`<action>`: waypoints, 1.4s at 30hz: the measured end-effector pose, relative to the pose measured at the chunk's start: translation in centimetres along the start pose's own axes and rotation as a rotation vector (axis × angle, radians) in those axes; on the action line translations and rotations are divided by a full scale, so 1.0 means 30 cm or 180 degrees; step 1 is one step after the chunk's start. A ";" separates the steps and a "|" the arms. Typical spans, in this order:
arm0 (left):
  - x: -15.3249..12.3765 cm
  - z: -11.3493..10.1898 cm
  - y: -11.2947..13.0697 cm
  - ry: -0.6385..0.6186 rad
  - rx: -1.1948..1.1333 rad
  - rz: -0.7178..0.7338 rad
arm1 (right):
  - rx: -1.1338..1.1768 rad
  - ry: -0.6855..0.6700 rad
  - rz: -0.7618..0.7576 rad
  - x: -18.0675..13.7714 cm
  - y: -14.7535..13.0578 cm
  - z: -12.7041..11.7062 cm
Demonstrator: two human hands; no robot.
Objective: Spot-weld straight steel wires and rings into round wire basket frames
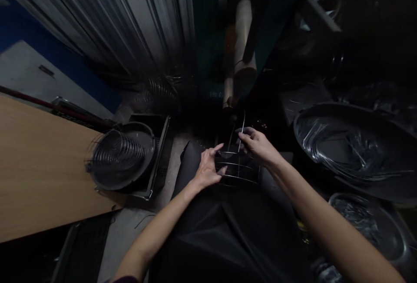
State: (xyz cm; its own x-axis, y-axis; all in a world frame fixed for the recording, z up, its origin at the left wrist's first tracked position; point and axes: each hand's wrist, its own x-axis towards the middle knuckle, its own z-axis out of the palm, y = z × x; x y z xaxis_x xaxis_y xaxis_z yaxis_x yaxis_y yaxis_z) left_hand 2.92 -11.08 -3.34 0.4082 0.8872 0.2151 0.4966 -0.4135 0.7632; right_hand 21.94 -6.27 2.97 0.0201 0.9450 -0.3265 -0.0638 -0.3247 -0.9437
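Observation:
A thin metal wire (243,122) stands upright, pinched between the thumb and fingers of my right hand (257,144). Its lower end reaches a wire grid (239,177) of several curved cross wires, low in front of the black apron (224,226) over my lap. My left hand (207,168) is at the grid's left side, thumb and fingers spread apart; I cannot tell how firmly it touches the wires. Just beyond the hands are the cylindrical metal parts (244,35) of a dark green machine. The grid's far side is lost in shadow.
To the left, a round dark pan (148,144) holds wire rings (122,154) and sits on a crate (163,157). A large basin (302,120) of loose wires stands right, with a smaller metal bowl (399,248) below it. A wooden board (42,165) lies far left.

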 end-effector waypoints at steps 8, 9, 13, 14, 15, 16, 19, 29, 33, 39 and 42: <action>0.214 -0.039 -0.022 0.0609 -0.0519 0.0715 | -0.0014 -0.0006 -0.0573 0.093 -0.152 0.008; 0.241 -0.052 -0.020 0.0649 -0.0549 0.0750 | 0.0012 -0.0001 -0.0639 0.106 -0.170 0.011; 0.317 -0.072 -0.025 0.0738 -0.0707 0.0935 | 0.0089 -0.0018 -0.0667 0.158 -0.207 0.019; 0.330 -0.075 -0.028 0.0744 -0.0754 0.0990 | 0.0099 -0.0024 -0.0639 0.171 -0.211 0.019; 0.340 -0.077 -0.031 0.0743 -0.0803 0.1036 | 0.0109 -0.0030 -0.0614 0.184 -0.213 0.020; 0.349 -0.079 -0.033 0.0737 -0.0842 0.1059 | 0.0119 -0.0031 -0.0597 0.197 -0.215 0.020; 0.369 -0.087 -0.039 0.0741 -0.0861 0.1030 | 0.0158 0.0014 -0.0575 0.229 -0.215 0.021; 0.415 -0.100 -0.063 0.0743 -0.1023 0.1080 | 0.0098 -0.0026 -0.0621 0.274 -0.218 0.034; 0.434 -0.109 -0.071 0.0693 -0.0957 0.1014 | 0.0021 0.0051 -0.0610 0.286 -0.228 0.039; 0.471 -0.116 -0.083 0.0672 -0.0955 0.1059 | -0.0111 0.0074 -0.0812 0.331 -0.216 0.024; 0.485 -0.118 -0.091 0.0659 -0.0970 0.1123 | -0.0027 0.0098 -0.0857 0.354 -0.201 0.021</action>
State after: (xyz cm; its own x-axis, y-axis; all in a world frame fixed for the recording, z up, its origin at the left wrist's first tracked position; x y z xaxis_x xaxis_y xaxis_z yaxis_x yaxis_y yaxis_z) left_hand 4.80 3.66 -0.13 0.3351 0.7390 0.5844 0.0971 -0.6441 0.7587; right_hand 21.91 5.75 5.22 0.0656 0.9957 -0.0651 -0.0436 -0.0623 -0.9971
